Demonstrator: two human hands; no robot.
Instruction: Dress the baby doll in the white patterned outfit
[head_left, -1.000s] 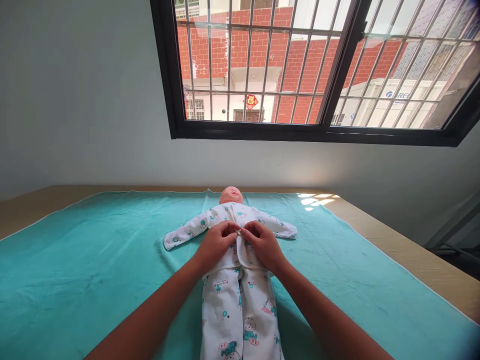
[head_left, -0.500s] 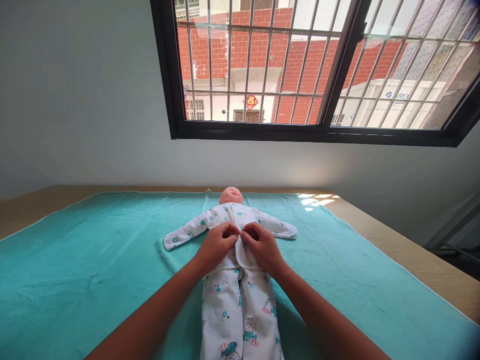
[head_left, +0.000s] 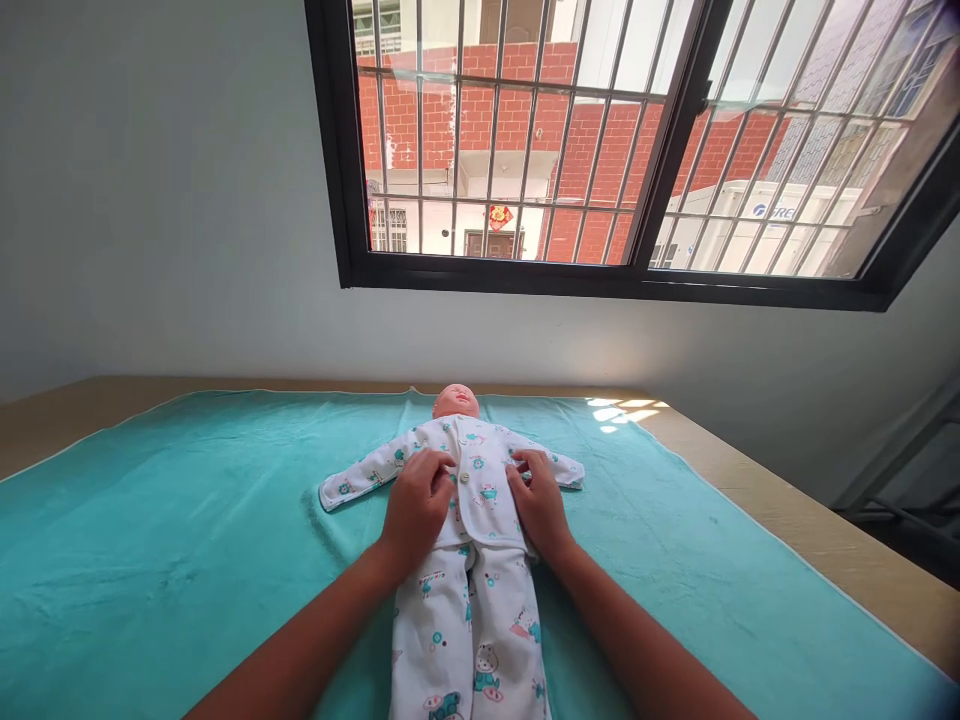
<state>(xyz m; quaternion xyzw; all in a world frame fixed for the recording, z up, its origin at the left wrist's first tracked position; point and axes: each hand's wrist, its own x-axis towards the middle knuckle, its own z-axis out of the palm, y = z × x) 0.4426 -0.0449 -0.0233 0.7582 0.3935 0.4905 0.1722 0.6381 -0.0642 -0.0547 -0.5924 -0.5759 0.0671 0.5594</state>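
A baby doll [head_left: 456, 400] lies on its back, dressed in a white long-sleeved top [head_left: 487, 500] with teal and pink cartoon prints. Its matching trousers [head_left: 495, 620] stretch toward me. Down the front of the top, the overlapped edge shows a small round button [head_left: 464, 478] in the middle. My left hand [head_left: 418, 505] rests on the left side of the top, fingers loosely bent and apart from the button. On the right side, my right hand [head_left: 538, 505] touches the fabric with its fingers slightly spread. Neither hand visibly grips the cloth.
A teal blanket [head_left: 225, 520] covers most of the wooden table [head_left: 787, 510]. Behind it is a pale wall [head_left: 187, 200] with a black-framed, barred window [head_left: 495, 275]. Dark metal framing [head_left: 900, 470] stands beyond the right side. Sunlight patches fall near the back right corner.
My hands have drawn apart from the middle of the top, left hand leftward and right hand rightward. The pinched fingers have loosened, uncovering the button. The view has shifted slightly.
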